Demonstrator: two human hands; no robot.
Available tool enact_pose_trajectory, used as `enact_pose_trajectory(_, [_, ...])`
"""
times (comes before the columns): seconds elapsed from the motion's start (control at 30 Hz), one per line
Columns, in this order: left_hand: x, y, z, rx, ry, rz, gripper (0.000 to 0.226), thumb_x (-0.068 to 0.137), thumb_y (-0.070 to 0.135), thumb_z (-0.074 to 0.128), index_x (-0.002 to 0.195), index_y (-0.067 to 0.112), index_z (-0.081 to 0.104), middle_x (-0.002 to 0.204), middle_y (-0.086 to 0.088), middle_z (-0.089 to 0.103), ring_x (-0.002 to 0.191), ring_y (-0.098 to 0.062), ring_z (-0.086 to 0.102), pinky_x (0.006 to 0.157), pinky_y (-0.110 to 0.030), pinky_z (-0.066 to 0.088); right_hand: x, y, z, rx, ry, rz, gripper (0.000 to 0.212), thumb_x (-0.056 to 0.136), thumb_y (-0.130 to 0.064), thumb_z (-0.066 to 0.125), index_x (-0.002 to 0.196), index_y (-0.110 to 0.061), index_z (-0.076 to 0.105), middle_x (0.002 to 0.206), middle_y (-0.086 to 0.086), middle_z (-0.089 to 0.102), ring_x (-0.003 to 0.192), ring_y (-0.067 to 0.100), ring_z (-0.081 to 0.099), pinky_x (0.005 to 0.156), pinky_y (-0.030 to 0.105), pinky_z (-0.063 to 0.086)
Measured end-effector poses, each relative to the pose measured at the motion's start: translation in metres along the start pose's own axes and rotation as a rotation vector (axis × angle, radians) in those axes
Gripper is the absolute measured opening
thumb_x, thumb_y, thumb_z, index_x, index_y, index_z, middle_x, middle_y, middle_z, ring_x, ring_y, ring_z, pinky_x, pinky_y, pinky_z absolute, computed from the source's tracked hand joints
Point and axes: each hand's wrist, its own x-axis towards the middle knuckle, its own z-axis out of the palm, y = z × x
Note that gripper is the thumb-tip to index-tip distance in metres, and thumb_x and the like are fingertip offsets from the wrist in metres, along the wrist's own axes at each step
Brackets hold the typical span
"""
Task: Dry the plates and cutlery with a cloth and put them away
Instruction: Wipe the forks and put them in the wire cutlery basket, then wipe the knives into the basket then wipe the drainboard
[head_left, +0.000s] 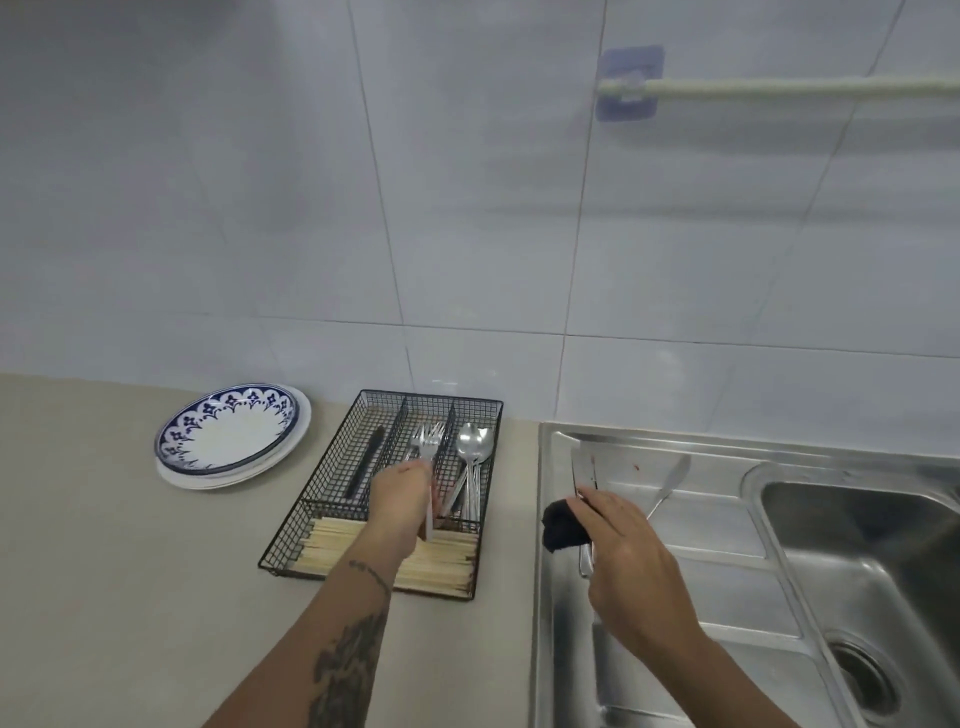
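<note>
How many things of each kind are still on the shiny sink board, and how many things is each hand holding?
Knives on the sink board: 2, one by the right hand, one farther right
Black cloths in the right hand: 1
Forks in the left hand: 1
Total: 4

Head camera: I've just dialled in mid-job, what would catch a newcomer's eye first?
The left hand holds a fork over the middle slot of the wire cutlery tray on the counter. The right hand grips a dark cloth and a knife above the steel drainboard. Blue-patterned plates sit stacked left of the tray.
</note>
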Motion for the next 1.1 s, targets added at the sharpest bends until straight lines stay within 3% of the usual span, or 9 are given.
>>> enact_pose_trajectory(0.07, [0.02,0.009,-0.003,0.115,0.026,0.049,0.03,0.097,0.003,0.051,0.124,0.01,0.064,0.099,-0.008,0.067,0.068,-0.017,0.053,0.06,-0.027,0.046,0.004,0.007,0.006,0.013,-0.038,0.05,0.079,0.047,0.014,0.077,0.12,-0.013,0.065,0.123,0.004,0.063,0.111,0.025,0.06,0.084,0.044,0.057])
enact_pose_trajectory(0.13, [0.041,0.015,-0.004,0.246,0.054,0.1,0.044,0.095,-0.001,0.047,0.136,0.01,0.058,0.107,-0.009,0.069,0.054,-0.011,0.045,0.044,-0.019,0.039,0.008,0.013,0.011,0.017,-0.069,0.099,0.079,0.046,0.012,0.081,0.12,-0.012,0.066,0.122,0.004,0.064,0.11,0.025,0.061,0.086,0.044,0.056])
enact_pose_trajectory(0.27, [0.073,0.014,-0.003,0.453,0.09,0.154,0.047,0.092,0.0,0.049,0.138,0.007,0.057,0.095,-0.009,0.069,0.049,-0.011,0.046,0.038,-0.022,0.037,0.008,0.031,0.021,0.024,-0.108,0.201,0.081,0.04,0.016,0.079,0.116,-0.011,0.068,0.121,0.004,0.064,0.109,0.027,0.061,0.083,0.042,0.056])
enact_pose_trajectory(0.37, [0.079,0.011,0.003,0.634,0.08,0.202,0.046,0.09,0.002,0.053,0.135,0.011,0.06,0.106,-0.004,0.067,0.058,-0.013,0.057,0.045,-0.023,0.045,0.003,0.047,0.023,0.031,-0.086,0.274,0.074,0.052,0.02,0.07,0.119,-0.012,0.067,0.124,0.004,0.063,0.114,0.026,0.059,0.087,0.043,0.055])
enact_pose_trajectory(0.47, [0.067,0.011,0.012,0.759,0.117,0.326,0.043,0.088,0.001,0.055,0.128,0.014,0.065,0.098,-0.003,0.067,0.06,-0.014,0.061,0.045,-0.022,0.044,-0.001,0.064,0.021,0.047,-0.039,0.329,0.068,0.061,0.019,0.062,0.122,-0.011,0.065,0.127,0.005,0.061,0.117,0.025,0.055,0.094,0.041,0.05])
enact_pose_trajectory(0.57, [0.047,0.004,0.031,0.782,0.139,0.533,0.034,0.089,0.0,0.055,0.117,0.013,0.068,0.105,-0.001,0.064,0.078,-0.016,0.062,0.065,-0.025,0.052,-0.005,0.081,0.016,0.037,-0.017,0.39,0.064,0.07,0.016,0.058,0.127,-0.013,0.061,0.132,0.003,0.057,0.122,0.022,0.051,0.099,0.037,0.045])
enact_pose_trajectory(0.67, [0.021,-0.013,0.064,0.756,-0.017,0.642,0.025,0.093,0.007,0.057,0.11,0.02,0.068,0.105,0.005,0.064,0.089,-0.013,0.062,0.08,-0.031,0.056,-0.011,0.097,0.012,0.025,0.014,0.45,0.063,0.074,0.016,0.056,0.128,-0.014,0.06,0.135,0.002,0.055,0.125,0.021,0.048,0.1,0.034,0.041])
enact_pose_trajectory(0.87, [-0.018,-0.063,0.15,0.825,-0.416,0.562,0.021,0.095,0.02,0.058,0.112,0.026,0.068,0.11,0.008,0.065,0.094,-0.011,0.064,0.089,-0.032,0.056,-0.032,0.129,0.009,0.03,0.045,0.553,0.057,0.078,0.013,0.053,0.13,-0.009,0.059,0.138,0.009,0.053,0.126,0.028,0.046,0.105,0.036,0.036])
enact_pose_trajectory(1.1, [-0.029,-0.083,0.224,1.061,-0.396,0.669,0.025,0.095,0.029,0.059,0.118,0.021,0.063,0.118,0.003,0.057,0.113,-0.02,0.053,0.098,-0.035,0.047,-0.06,0.148,0.005,-0.022,-0.193,0.387,0.059,0.084,-0.029,0.052,0.143,-0.026,0.043,0.152,0.002,0.037,0.14,0.029,0.028,0.114,0.051,0.027])
